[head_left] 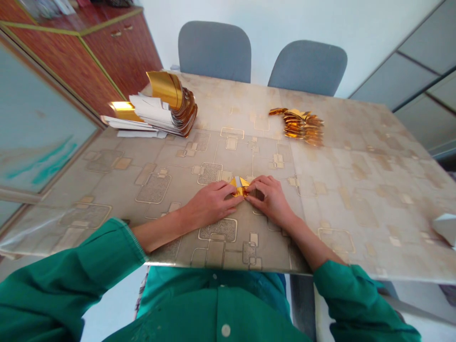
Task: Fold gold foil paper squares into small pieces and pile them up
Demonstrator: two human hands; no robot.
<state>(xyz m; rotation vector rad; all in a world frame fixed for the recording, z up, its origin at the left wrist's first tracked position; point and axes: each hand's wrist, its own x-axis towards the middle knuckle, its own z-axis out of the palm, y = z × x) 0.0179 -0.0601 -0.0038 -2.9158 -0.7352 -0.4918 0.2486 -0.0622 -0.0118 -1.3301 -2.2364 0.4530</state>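
Note:
A small piece of gold foil paper [239,182], partly folded and with a white patch showing at its top, is between my two hands just above or on the table. My left hand [213,203] pinches its left side with thumb and fingers. On the right side, my right hand [270,197] grips the paper's edge between thumb and fingertips. The fingers cover much of the lower folds. Farther off to the right lies a row of folded gold paper pieces [302,126], overlapping one another.
A curled stack of gold and white paper sheets [166,102] sits at the table's back left. Two grey chairs [215,50] stand behind the patterned table [228,247]. A wooden cabinet [117,52] is at the far left. A whitish object [445,227] shows at the right edge.

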